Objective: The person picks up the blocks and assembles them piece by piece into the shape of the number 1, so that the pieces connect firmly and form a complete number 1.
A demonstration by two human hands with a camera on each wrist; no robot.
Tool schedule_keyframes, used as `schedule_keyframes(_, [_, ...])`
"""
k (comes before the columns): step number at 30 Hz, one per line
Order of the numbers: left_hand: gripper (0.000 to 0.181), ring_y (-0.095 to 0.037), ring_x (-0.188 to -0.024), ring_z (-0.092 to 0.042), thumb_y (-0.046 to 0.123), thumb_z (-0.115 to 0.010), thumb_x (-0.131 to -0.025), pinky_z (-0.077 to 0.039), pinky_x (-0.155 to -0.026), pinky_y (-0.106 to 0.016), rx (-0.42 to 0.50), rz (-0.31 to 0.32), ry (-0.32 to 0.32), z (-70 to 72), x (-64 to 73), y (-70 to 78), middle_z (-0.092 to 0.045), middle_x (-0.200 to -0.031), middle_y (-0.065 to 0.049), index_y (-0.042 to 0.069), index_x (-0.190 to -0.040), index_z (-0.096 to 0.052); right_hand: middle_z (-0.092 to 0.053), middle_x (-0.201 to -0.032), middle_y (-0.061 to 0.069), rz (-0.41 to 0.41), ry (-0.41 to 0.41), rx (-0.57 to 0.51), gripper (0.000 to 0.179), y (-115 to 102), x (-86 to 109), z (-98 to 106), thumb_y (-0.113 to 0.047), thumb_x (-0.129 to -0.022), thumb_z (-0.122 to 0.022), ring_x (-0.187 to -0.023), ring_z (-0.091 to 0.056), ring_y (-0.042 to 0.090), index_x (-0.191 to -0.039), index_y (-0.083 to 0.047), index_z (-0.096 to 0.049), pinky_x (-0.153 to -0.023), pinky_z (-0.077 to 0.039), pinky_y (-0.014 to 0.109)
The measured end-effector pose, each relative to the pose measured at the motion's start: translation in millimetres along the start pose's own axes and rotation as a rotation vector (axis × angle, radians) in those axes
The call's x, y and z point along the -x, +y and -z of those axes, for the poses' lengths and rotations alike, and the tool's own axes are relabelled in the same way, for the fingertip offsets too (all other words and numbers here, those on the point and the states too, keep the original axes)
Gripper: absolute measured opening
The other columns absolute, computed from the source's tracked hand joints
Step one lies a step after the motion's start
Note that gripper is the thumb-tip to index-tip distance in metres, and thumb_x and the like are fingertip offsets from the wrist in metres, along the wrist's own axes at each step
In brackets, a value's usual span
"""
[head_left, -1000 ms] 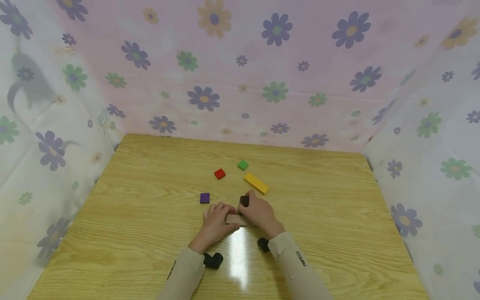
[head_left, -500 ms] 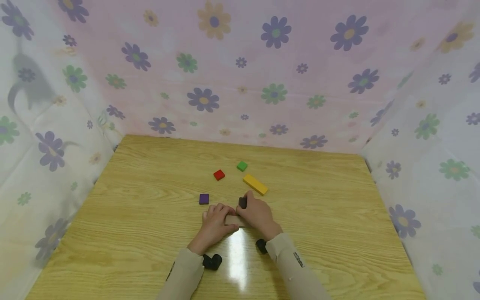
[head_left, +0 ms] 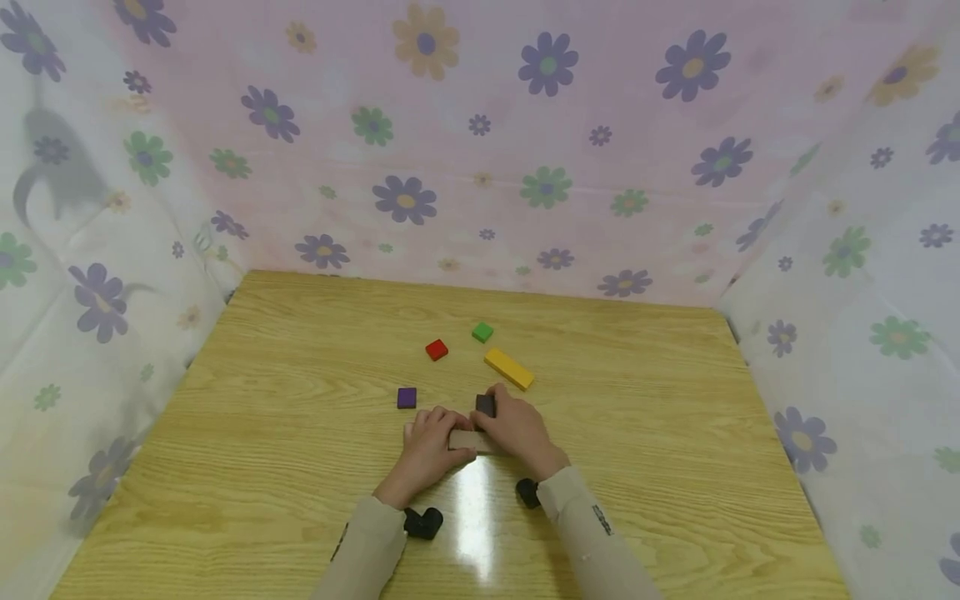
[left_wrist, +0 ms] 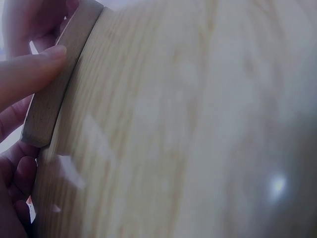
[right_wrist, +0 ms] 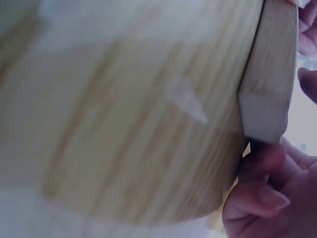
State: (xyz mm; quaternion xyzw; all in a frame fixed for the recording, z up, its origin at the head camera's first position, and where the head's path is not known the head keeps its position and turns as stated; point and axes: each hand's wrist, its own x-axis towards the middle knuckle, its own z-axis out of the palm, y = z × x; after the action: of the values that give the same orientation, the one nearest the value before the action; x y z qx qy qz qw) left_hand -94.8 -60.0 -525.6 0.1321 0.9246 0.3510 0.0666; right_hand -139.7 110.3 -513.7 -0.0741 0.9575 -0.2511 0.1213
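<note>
Fingers of my left hand [head_left: 430, 447] are bent round the left part of a pale brown wooden bar [head_left: 469, 442], thumb on its near side. My right hand [head_left: 520, 427] pinches a smooth black rectangular block [head_left: 485, 405] just beyond the wooden bar. Whether the two pieces touch I cannot tell, as my right thumb crosses the place where they would meet.

Hardly anything has changed over the last second: both grips stay as they were, and the bar has not visibly shifted. I take that to mean the work is at a steadying, fine-adjusting stage rather than a carrying one.

The bar's near lower edge appears to rest along the glossy wood-grain table [head_left: 300, 375]; its right end, covered from above, shows in the right wrist view. On my side of the bar, open tabletop runs between my sleeves. Beyond it, room is tighter: a long yellow block [head_left: 509, 368] lies to the right, near my right fingertips, and a flat purple square [head_left: 407, 398] to the left. A small red block [head_left: 437, 350] and a small green block [head_left: 482, 332] lie farther beyond the bar.
</note>
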Motion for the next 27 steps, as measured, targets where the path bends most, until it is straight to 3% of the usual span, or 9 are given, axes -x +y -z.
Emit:
schedule_keyframes(4, [0.032,-0.018,-0.096,-0.035,0.046,-0.066,-0.075,-0.02,-0.07,-0.036,-0.007,-0.007,-0.003,-2.0,-0.7,-1.0,-0.046,-0.099,0.009,0.028,-0.099,-0.057,-0.055,-0.075,-0.001,0.041,-0.025,-0.083,0.049,9,2.0,4,-0.05,-0.084,-0.051,-0.059,-0.049,0.013,-0.119,-0.015,-0.046,-0.053,-0.038,0.028])
schedule_keyframes(10, [0.03,-0.018,-0.097,-0.035,0.045,-0.066,-0.075,-0.019,-0.071,-0.036,0.009,-0.008,-0.004,-2.4,-1.3,-1.3,-0.046,-0.098,0.01,0.028,-0.098,-0.056,-0.054,-0.071,-0.003,0.076,-0.112,-0.207,0.036,18,2.9,11,-0.026,-0.087,-0.05,-0.055,-0.047,0.011,-0.121,-0.017,-0.045,-0.049,-0.038,0.027])
schedule_keyframes(19, [0.03,-0.017,-0.095,-0.035,0.047,-0.066,-0.075,-0.02,-0.069,-0.035,-0.01,0.0,0.011,-1.5,-1.3,-4.0,-0.046,-0.098,0.01,0.029,-0.097,-0.056,-0.053,-0.072,-0.002,0.108,-0.128,-0.221,0.038,17,0.2,13,-0.014,-0.085,-0.047,-0.054,-0.046,0.012,-0.123,-0.015,-0.045,-0.048,-0.037,0.027])
schedule_keyframes(27, [0.031,-0.017,-0.095,-0.035,0.047,-0.066,-0.074,-0.02,-0.07,-0.035,-0.005,0.001,0.005,-2.5,-1.5,-4.9,-0.046,-0.098,0.01,0.029,-0.097,-0.056,-0.053,-0.071,-0.001,0.074,-0.123,-0.247,0.037,16,0.2,12,-0.014,-0.084,-0.048,-0.055,-0.045,0.012,-0.121,-0.015,-0.046,-0.049,-0.037,0.027])
